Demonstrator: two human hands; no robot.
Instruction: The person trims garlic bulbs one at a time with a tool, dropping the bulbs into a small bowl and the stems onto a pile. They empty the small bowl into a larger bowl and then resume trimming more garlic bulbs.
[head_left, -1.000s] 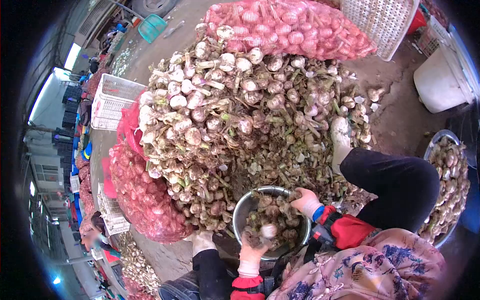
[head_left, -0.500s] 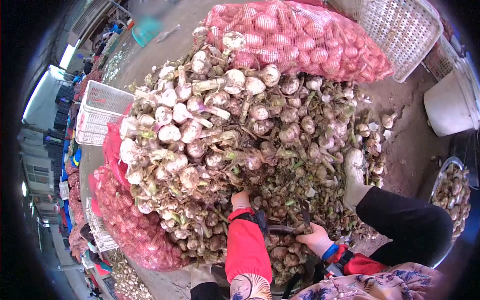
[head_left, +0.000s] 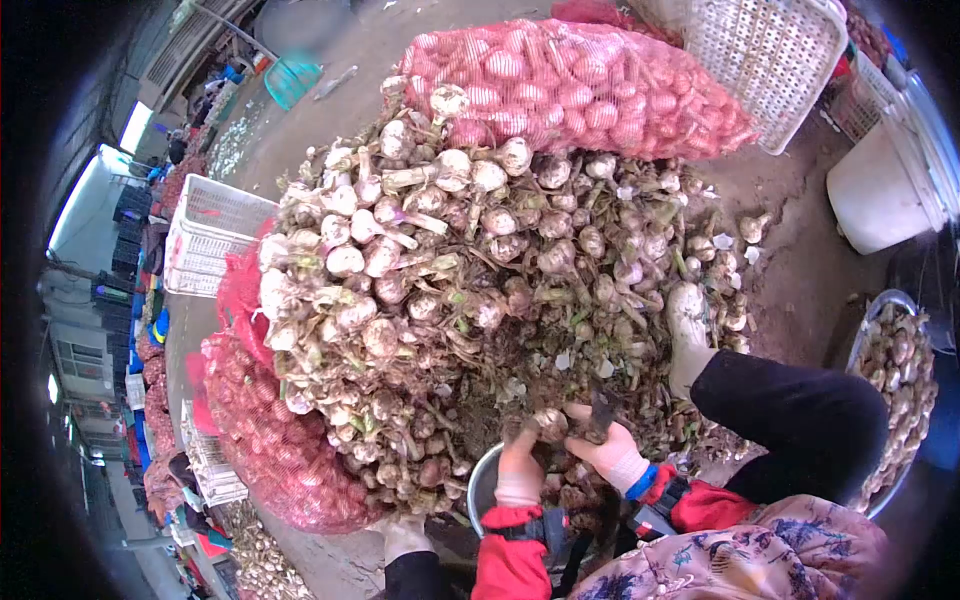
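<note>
My left hand (head_left: 519,474) is closed on a garlic bulb (head_left: 550,425), held low in front of me over a metal basin (head_left: 478,492). Close beside it, my right hand (head_left: 612,456) grips a knife (head_left: 601,412) whose dark blade points up and away from me; its fingers reach toward the bulb. Trimmed bulbs lie in the basin, partly hidden by both hands and sleeves. Beyond the hands rises a large heap of garlic (head_left: 400,290) with stems and roots on, and loose dirt and leaf scraps at its near side.
Red mesh sacks full of garlic lie behind the heap (head_left: 580,85) and at its left (head_left: 275,440). White plastic crates stand at left (head_left: 215,240) and back right (head_left: 765,60). On the right are a white bucket (head_left: 880,190) and another basin of garlic (head_left: 855,345).
My left hand has drawn back from the heap toward me, now with a garlic bulb in it. My right hand has moved slightly up and left with the knife, meeting the left. The view has shifted slightly.
</note>
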